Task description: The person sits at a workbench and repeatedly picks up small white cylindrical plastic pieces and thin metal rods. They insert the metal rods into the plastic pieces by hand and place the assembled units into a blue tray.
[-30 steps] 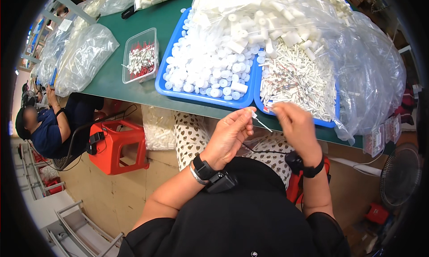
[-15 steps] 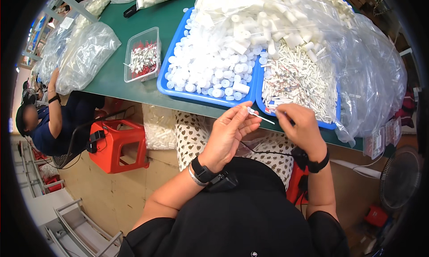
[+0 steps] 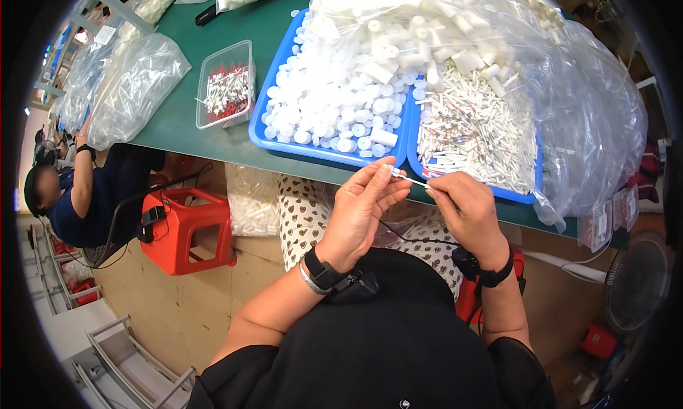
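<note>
A thin white rod with a small white piece on its left end (image 3: 413,180) runs between my hands, just off the table's near edge. My left hand (image 3: 359,213) pinches the left end between thumb and forefinger, its other fingers loosely curled. At the rod's right end, the fingertips of my right hand (image 3: 473,210) are closed; what else they hold is hidden. Beyond my hands, a blue tray (image 3: 274,147) is heaped with white translucent discs. Beside it, a second blue tray (image 3: 523,197) carries many thin white tubular pieces, some with reddish parts.
A clear plastic box (image 3: 249,111) of red and white pieces stands on the green table (image 3: 186,140). Plastic bags (image 3: 590,117) crowd the right side. To the left, a person (image 3: 89,188) sits near a red stool (image 3: 185,231). A fan (image 3: 638,284) stands lower right.
My right hand has moved slightly left and down, and its fingertips have closed on the rod's free end. My left hand keeps its pinch, with the rod shifted slightly left.
</note>
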Tool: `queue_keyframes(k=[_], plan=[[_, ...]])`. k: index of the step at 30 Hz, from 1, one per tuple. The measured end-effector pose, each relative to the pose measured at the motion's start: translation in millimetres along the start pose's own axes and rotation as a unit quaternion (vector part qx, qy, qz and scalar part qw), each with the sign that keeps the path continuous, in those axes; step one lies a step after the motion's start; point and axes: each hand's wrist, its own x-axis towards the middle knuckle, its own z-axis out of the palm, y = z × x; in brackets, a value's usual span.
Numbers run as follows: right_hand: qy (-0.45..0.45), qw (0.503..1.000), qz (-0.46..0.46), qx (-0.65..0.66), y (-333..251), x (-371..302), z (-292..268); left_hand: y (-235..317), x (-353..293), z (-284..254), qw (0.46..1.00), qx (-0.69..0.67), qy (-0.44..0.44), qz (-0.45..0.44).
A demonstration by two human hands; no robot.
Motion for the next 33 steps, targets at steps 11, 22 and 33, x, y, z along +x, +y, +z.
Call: queue_keyframes(k=[11,22,33], plan=[[-0.131,0.865,0.355,0.330,-22.1,17.9,19.6,5.5,-4.6,-4.0,0.997,0.070,-0.011,0.006],[-0.100,0.972,-0.028,-0.210,21.4,68.1,66.9,13.4,-6.9,-17.0,0.996,0.025,0.048,0.077],[-0.121,0.950,0.238,0.159,-19.0,33.8,25.2,12.1,-3.2,-6.1,0.978,0.128,-0.033,0.163]])
